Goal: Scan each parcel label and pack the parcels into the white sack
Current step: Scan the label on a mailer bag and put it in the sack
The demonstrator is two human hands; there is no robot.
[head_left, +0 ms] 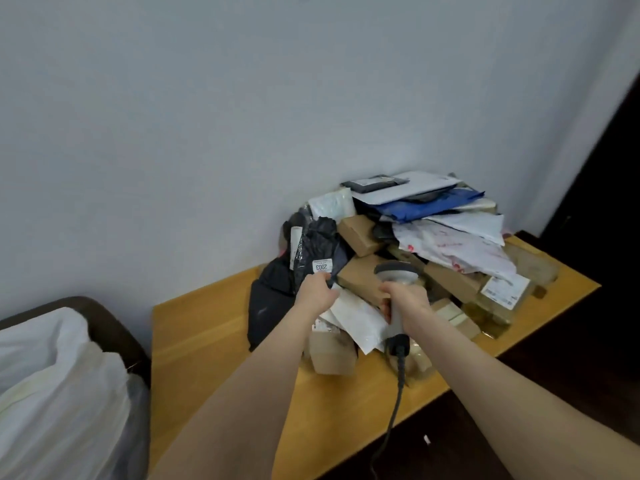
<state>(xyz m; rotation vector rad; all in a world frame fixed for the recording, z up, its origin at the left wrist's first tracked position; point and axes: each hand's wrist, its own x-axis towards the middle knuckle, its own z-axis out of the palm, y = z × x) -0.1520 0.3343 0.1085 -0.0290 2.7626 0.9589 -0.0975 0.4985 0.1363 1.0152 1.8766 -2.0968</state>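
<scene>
A heap of parcels (433, 237) lies on the wooden table (214, 341) against the wall: brown boxes, white and blue mailers, black bags. My left hand (317, 292) grips the lower edge of a black bag parcel (320, 247) with a white label (322, 266) reading 2003. My right hand (403, 299) holds a grey handheld scanner (396, 275) by its handle, head pointing at the heap, its cable (391, 420) trailing down toward me. The white sack (59, 393) stands at the lower left, beside the table.
The sack sits in a dark brown chair or bin (114, 327) left of the table. A pale wall (242, 116) backs the table. A dark doorway or panel (606, 202) rises at the right. Small boxes (332, 355) lie at the heap's front.
</scene>
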